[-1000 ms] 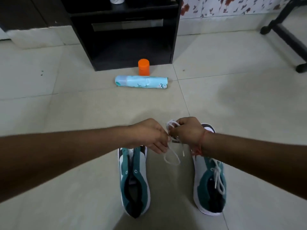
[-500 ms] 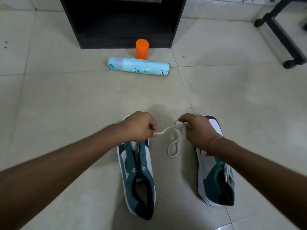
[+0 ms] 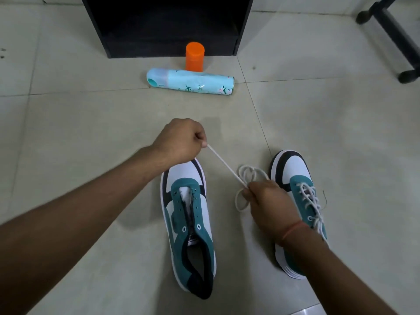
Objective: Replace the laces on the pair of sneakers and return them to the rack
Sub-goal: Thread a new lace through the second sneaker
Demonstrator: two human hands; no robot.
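Floor (image 3: 91, 133): lace (image 3: 221, 163) taut between both grips.

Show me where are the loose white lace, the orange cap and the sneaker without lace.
loose white lace (image 3: 221, 163), head view, on the taut stretch between the hands
orange cap (image 3: 194, 56), head view, on its side wall
unlaced sneaker (image 3: 185, 172), head view, on its white toe

Head camera looks steeply down, close

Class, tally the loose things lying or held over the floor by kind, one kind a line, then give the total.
Sneakers: 2, the unlaced sneaker and the laced sneaker
Loose white lace: 1
Spray can: 1
Orange cap: 1
Total: 5
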